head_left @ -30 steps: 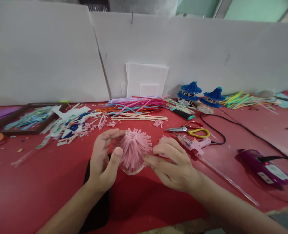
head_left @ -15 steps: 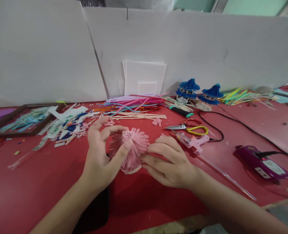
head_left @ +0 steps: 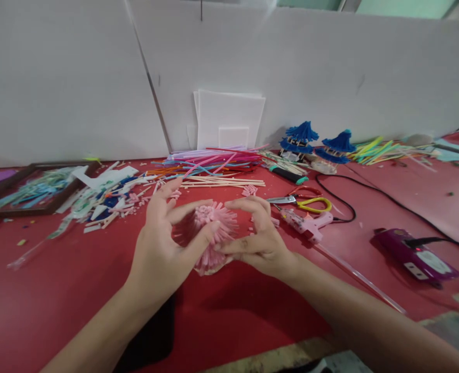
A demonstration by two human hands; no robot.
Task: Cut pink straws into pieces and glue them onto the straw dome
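Note:
A small pink cone-shaped roof made of many short strips (head_left: 206, 259) is between my hands, above the red table. My left hand (head_left: 167, 238) grips it from the left, thumb across the front and fingers behind. My right hand (head_left: 260, 238) holds its right side, with the thumb at the lower front and the index finger near the upper edge. Part of a pale base shows under the strips; the underside is hidden. Right of my hands lie a pink glue gun (head_left: 307, 225) with a clear glue stick and yellow-and-red-handled scissors (head_left: 311, 203).
Bundles of coloured strips (head_left: 214, 163) lie at the back by white sheets (head_left: 229, 116). Two blue-roofed models (head_left: 299, 142) stand back right. A purple power strip (head_left: 416, 259) and black cable are right. Scraps (head_left: 109, 199) and a brown frame (head_left: 54, 207) are left. A dark phone-like slab (head_left: 152, 331) lies in front.
My right hand has shifted from the roof's lower right edge to hold it more fully, with the index finger now raised to its upper side. The left hand keeps its grip.

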